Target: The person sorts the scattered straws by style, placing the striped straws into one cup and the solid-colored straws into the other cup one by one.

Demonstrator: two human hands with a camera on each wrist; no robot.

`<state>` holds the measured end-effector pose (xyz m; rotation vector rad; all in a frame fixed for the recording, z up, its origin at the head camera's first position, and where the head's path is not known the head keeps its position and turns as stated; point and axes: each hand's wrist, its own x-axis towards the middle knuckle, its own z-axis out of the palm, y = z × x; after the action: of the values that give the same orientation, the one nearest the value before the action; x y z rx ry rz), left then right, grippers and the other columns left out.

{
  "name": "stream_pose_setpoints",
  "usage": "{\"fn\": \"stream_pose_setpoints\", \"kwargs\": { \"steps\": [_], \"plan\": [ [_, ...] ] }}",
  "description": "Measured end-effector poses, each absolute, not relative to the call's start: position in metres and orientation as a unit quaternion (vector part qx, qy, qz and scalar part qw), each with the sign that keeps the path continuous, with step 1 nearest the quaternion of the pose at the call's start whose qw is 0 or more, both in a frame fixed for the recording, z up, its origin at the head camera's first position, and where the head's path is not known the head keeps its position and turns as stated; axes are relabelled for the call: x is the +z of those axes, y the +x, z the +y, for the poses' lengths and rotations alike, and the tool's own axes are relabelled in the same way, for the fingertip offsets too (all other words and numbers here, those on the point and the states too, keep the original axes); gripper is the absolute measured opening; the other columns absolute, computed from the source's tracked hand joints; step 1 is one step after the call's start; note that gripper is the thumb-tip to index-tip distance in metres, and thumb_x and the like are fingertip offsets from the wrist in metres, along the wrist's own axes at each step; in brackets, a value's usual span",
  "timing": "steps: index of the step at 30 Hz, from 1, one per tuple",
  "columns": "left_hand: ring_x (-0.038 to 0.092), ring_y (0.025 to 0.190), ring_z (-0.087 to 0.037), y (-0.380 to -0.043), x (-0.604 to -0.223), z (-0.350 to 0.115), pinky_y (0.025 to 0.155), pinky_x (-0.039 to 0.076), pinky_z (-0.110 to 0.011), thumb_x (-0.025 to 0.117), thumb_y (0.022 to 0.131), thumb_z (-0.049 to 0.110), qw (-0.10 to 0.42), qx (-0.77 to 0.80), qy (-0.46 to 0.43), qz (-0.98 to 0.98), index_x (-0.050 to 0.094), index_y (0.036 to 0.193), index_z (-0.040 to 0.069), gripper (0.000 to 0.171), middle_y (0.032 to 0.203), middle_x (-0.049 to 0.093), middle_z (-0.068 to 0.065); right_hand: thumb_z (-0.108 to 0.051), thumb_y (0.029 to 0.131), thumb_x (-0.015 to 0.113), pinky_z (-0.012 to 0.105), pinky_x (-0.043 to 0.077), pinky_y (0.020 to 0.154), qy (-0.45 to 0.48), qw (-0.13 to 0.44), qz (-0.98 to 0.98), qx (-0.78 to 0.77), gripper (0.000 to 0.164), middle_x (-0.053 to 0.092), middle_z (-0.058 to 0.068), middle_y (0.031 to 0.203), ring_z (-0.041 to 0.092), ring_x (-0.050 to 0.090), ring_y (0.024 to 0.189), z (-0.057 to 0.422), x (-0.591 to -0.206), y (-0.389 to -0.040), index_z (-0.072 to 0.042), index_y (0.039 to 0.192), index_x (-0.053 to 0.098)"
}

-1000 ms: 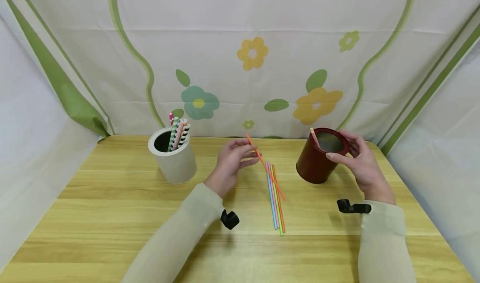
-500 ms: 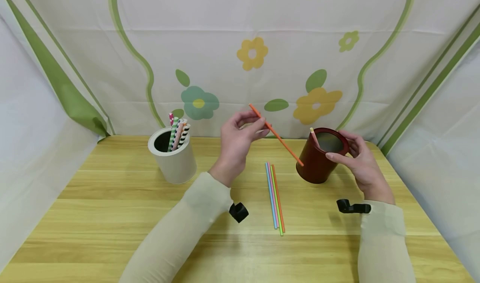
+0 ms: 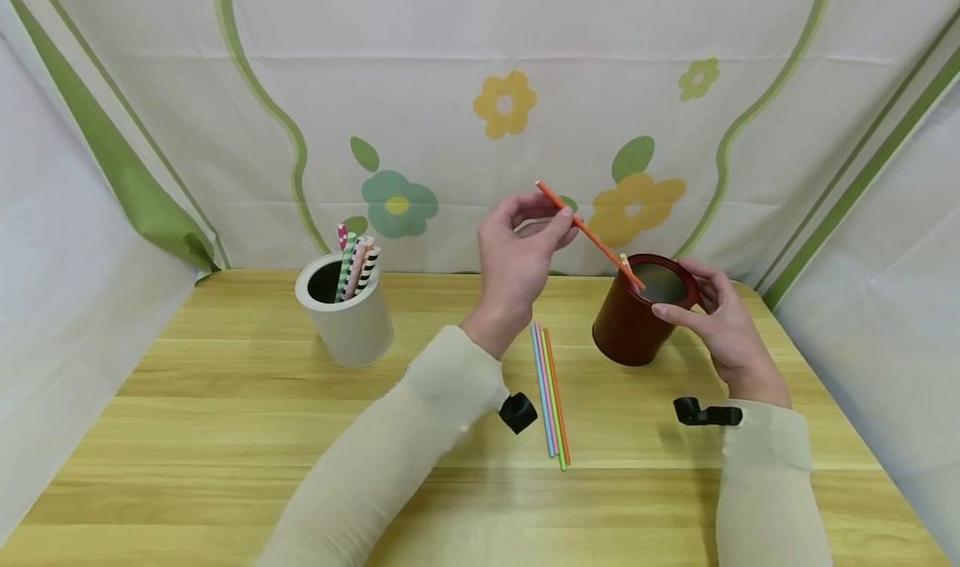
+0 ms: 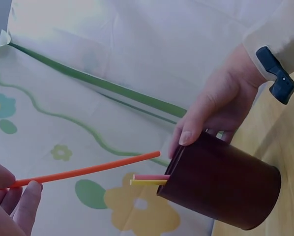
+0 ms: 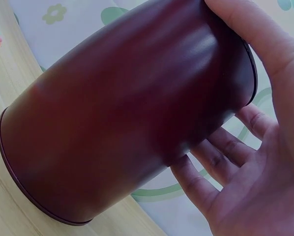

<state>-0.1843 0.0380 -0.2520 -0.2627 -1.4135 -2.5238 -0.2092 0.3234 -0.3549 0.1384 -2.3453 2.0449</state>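
Note:
My left hand (image 3: 517, 250) pinches an orange straw (image 3: 588, 232) near its upper end, held slanting down to the right. The straw's lower tip overlaps the mouth of a dark red canister (image 3: 633, 325) in the head view; the left wrist view shows that tip just outside the rim. A pink straw (image 4: 154, 176) and a yellow straw (image 4: 149, 182) poke out of the canister, which stands upright on the table. With thumb and fingers at its rim and side, my right hand (image 3: 723, 325) holds the canister.
Several thin coloured straws (image 3: 551, 396) lie side by side on the wooden table (image 3: 225, 434) between the arms. At left stands a white canister (image 3: 352, 333) holding several patterned paper straws (image 3: 356, 271). Behind the table hangs a flowered curtain (image 3: 420, 117).
The left hand has lifted the orange straw off the straws on the table and carried it up and right to the canister's mouth. The right hand has stayed put.

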Motion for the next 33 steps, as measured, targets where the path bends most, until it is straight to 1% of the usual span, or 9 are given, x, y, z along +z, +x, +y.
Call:
{"fn": "stream_pose_setpoints", "kwargs": {
  "steps": [3, 7, 14, 16, 20, 23, 28, 30, 33],
  "plan": [
    [0.068, 0.093, -0.037, -0.188, -0.255, 0.044, 0.081, 0.058, -0.035, 0.070, 0.085, -0.006, 0.120, -0.864, -0.085, -0.482, 0.061, 0.103, -0.004, 0.020, 0.096, 0.063, -0.012, -0.004, 0.082, 0.076, 0.013, 0.043, 0.086, 0.046, 0.013, -0.752, 0.657, 0.078, 0.043, -0.005, 0.141, 0.015, 0.037, 0.128, 0.323, -0.355, -0.209, -0.022, 0.147, 0.036],
    [0.069, 0.091, -0.035, -0.192, -0.260, 0.051, 0.080, 0.058, -0.035, 0.071, 0.083, -0.006, 0.113, -0.863, -0.082, -0.485, 0.063, 0.102, -0.004, 0.020, 0.096, 0.065, -0.012, -0.004, 0.082, 0.076, 0.013, 0.043, 0.086, 0.048, 0.012, -0.752, 0.658, 0.077, 0.043, -0.004, 0.141, 0.016, 0.037, 0.128, 0.322, -0.355, -0.209, -0.022, 0.146, 0.037],
    [0.070, 0.090, -0.032, -0.195, -0.276, 0.061, 0.078, 0.058, -0.034, 0.073, 0.084, -0.001, 0.098, -0.844, -0.072, -0.523, 0.065, 0.101, -0.002, 0.018, 0.095, 0.068, -0.011, -0.004, 0.082, 0.076, 0.012, 0.044, 0.084, 0.050, 0.017, -0.755, 0.654, 0.077, 0.044, -0.005, 0.140, 0.013, 0.040, 0.124, 0.322, -0.355, -0.209, -0.021, 0.146, 0.037],
    [0.071, 0.088, -0.029, -0.197, -0.281, 0.066, 0.076, 0.059, -0.034, 0.073, 0.084, -0.001, 0.095, -0.835, -0.066, -0.538, 0.066, 0.101, -0.003, 0.018, 0.094, 0.069, -0.010, -0.003, 0.082, 0.076, 0.012, 0.045, 0.083, 0.051, 0.021, -0.755, 0.654, 0.077, 0.044, -0.005, 0.140, 0.012, 0.041, 0.122, 0.323, -0.356, -0.209, -0.021, 0.146, 0.037],
    [0.070, 0.083, -0.017, -0.199, -0.290, 0.074, 0.074, 0.059, -0.031, 0.073, 0.084, 0.003, 0.080, -0.809, -0.060, -0.579, 0.068, 0.098, 0.000, 0.015, 0.091, 0.071, -0.007, -0.003, 0.082, 0.076, 0.012, 0.045, 0.083, 0.052, 0.023, -0.754, 0.655, 0.077, 0.045, -0.005, 0.139, 0.011, 0.042, 0.122, 0.325, -0.357, -0.210, -0.020, 0.146, 0.037],
    [0.070, 0.081, -0.015, -0.201, -0.294, 0.080, 0.073, 0.058, -0.028, 0.073, 0.086, 0.006, 0.067, -0.791, -0.063, -0.605, 0.070, 0.096, 0.003, 0.012, 0.089, 0.072, -0.005, -0.002, 0.082, 0.075, 0.013, 0.045, 0.083, 0.052, 0.022, -0.753, 0.656, 0.077, 0.045, -0.005, 0.139, 0.011, 0.042, 0.121, 0.325, -0.357, -0.210, -0.020, 0.146, 0.037],
    [0.070, 0.079, -0.016, -0.204, -0.296, 0.087, 0.069, 0.057, -0.024, 0.073, 0.086, 0.009, 0.057, -0.766, -0.070, -0.636, 0.070, 0.094, 0.006, 0.009, 0.087, 0.072, -0.002, -0.003, 0.083, 0.075, 0.013, 0.045, 0.083, 0.055, 0.024, -0.753, 0.655, 0.077, 0.045, -0.005, 0.140, 0.011, 0.042, 0.121, 0.325, -0.357, -0.211, -0.019, 0.147, 0.036],
    [0.070, 0.080, -0.018, -0.205, -0.297, 0.090, 0.068, 0.058, -0.025, 0.073, 0.086, 0.009, 0.051, -0.760, -0.070, -0.644, 0.070, 0.092, 0.006, 0.007, 0.086, 0.071, -0.002, -0.003, 0.082, 0.075, 0.012, 0.045, 0.082, 0.055, 0.025, -0.753, 0.655, 0.077, 0.045, -0.005, 0.139, 0.011, 0.042, 0.121, 0.324, -0.357, -0.211, -0.019, 0.147, 0.036],
    [0.070, 0.079, -0.018, -0.206, -0.299, 0.092, 0.068, 0.058, -0.026, 0.074, 0.086, 0.009, 0.042, -0.751, -0.063, -0.655, 0.071, 0.090, 0.007, 0.005, 0.083, 0.070, 0.000, -0.002, 0.082, 0.075, 0.012, 0.046, 0.082, 0.055, 0.025, -0.752, 0.656, 0.077, 0.045, -0.005, 0.139, 0.011, 0.042, 0.121, 0.324, -0.357, -0.211, -0.018, 0.147, 0.036]
  ]
}}
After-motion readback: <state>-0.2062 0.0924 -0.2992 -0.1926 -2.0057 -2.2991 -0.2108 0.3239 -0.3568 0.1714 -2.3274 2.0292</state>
